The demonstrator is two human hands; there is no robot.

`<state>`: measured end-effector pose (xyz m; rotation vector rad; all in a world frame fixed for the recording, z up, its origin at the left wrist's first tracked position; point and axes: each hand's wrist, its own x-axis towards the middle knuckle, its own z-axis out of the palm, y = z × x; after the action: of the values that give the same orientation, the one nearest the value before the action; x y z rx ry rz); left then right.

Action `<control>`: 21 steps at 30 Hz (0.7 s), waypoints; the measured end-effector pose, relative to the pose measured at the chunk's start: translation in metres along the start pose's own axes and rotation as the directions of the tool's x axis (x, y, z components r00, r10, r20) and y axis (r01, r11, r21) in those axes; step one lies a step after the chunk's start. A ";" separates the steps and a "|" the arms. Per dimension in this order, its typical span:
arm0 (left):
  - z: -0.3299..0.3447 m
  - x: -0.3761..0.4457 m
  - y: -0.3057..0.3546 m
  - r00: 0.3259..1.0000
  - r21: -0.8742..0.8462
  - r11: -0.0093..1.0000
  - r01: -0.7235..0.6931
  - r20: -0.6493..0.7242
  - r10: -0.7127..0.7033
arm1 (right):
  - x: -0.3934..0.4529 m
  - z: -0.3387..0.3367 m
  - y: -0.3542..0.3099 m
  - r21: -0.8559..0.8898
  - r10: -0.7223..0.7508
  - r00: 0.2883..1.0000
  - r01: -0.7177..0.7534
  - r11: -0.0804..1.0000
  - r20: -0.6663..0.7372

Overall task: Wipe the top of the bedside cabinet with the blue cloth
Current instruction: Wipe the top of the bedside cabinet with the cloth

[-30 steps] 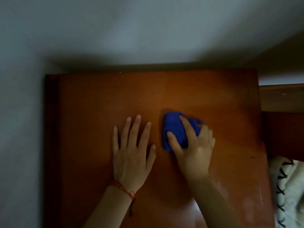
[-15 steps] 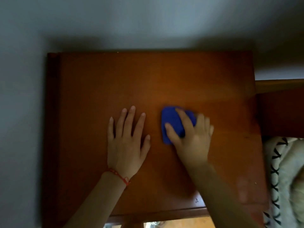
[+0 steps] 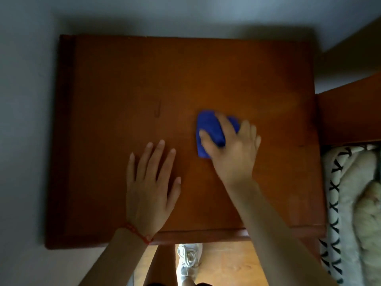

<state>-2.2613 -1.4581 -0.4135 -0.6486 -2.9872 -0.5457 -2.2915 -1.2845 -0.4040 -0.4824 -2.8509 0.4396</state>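
A person's right hand (image 3: 233,153) presses a bunched blue cloth (image 3: 208,132) onto the top of a wooden bedside cabinet (image 3: 123,89)
The fingers curl over the cloth right of centre; the left hand (image 3: 150,188) lies flat beside it, fingers spread, a red string bracelet (image 3: 137,232) at the wrist, patterned bedding (image 3: 338,203) at right

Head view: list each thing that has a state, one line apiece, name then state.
blue cloth: bunched, lying on the cabinet top, partly covered by the right hand.
right hand: fingers curled over the cloth, gripping it.
left hand: flat, fingers straight, resting on the wood, apart from the cloth.
cabinet top: bare wood apart from the hands and the cloth.
shoe: laced, on the floor.
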 end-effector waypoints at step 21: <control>-0.001 -0.034 0.007 1.000 0.052 0.999 0.003 -0.024 -0.001 | -0.142 -0.030 0.009 0.076 0.031 0.998 -0.035 0.996 0.050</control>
<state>-2.2277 -1.4660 -0.4143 -0.6307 -2.9692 -0.4701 -2.1502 -1.3180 -0.4014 -0.5122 -2.8635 0.5732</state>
